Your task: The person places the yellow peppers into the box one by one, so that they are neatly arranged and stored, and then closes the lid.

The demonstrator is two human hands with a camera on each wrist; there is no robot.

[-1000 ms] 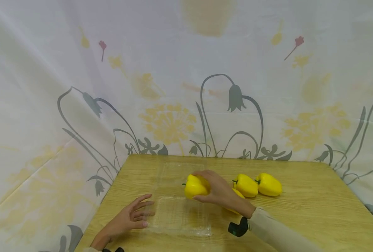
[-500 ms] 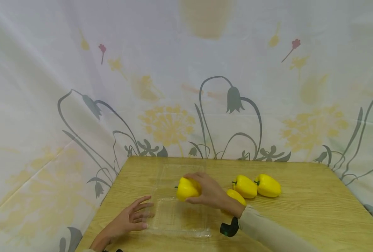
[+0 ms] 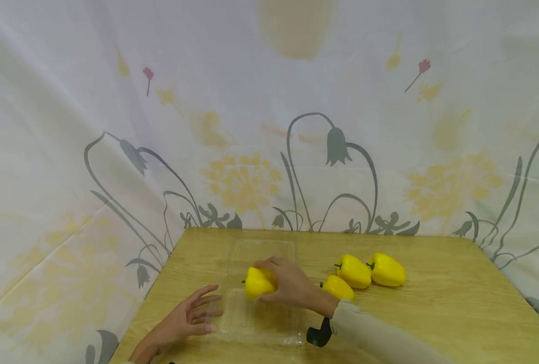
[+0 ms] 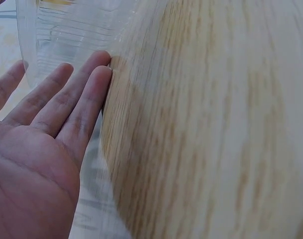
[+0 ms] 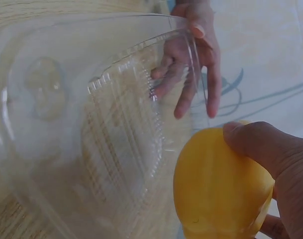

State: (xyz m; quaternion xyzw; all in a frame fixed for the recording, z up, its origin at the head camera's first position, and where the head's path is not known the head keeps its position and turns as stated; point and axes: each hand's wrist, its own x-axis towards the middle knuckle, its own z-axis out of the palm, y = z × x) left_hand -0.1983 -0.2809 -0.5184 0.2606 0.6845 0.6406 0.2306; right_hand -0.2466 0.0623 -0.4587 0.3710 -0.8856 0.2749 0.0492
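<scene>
A yellow bell pepper (image 3: pixel 257 284) with a green stem is in my right hand (image 3: pixel 292 285), thumb and fingers wrapped round its sides. It hangs over a clear plastic clamshell box (image 3: pixel 251 337) with a ribbed floor, whose lid (image 3: pixel 262 248) lies folded back behind. In the right wrist view the pepper (image 5: pixel 218 184) shows beside the clear wall (image 5: pixel 47 149) of the box. My left hand (image 3: pixel 185 319) stands at the box's left side, fingers extended. In the left wrist view the fingertips (image 4: pixel 99 59) reach the plastic edge.
Three more yellow peppers lie right of the box: a near one (image 3: pixel 339 288), a middle one (image 3: pixel 353 272) and a far right one (image 3: pixel 388 270). The wooden table (image 3: pixel 455 303) ends at a flower-print cloth (image 3: pixel 305 192) behind and at the left.
My right hand has carried the pepper leftward and slightly nearer, over the box. The near pepper on the table has come into fuller view. My left hand has stayed beside the box.
</scene>
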